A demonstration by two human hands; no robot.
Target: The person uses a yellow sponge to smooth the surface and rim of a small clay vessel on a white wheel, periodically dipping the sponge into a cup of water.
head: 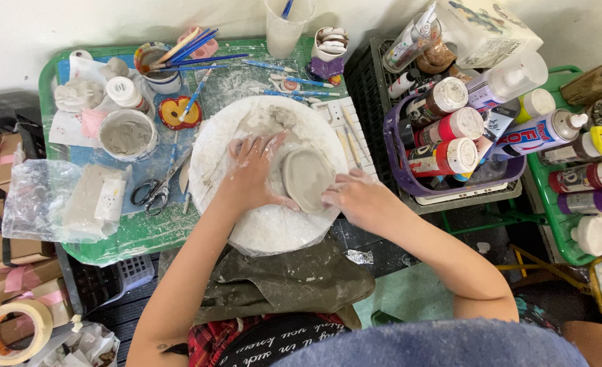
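Pressing down w/ my left hand [250, 170], fingers spread flat at the clay's 9 o'clock edge to steady it, I pinched its 3 o'clock rim w/ my right hand [354, 197]. The clay dish [306, 178] sat mid white round board [267, 228], so I could reach both sides. It looked grey, oval, smooth & shallow. Scissors [153, 192] lay at 9 o'clock.

You're looking down at a low green plastic table [55, 61] with a paint-smeared top, pushed against a plain white wall [56, 20]. Beside it stands a black slatted plastic crate [372, 88], then a green plastic-rimmed rack [559, 224]. Light is even and soft.
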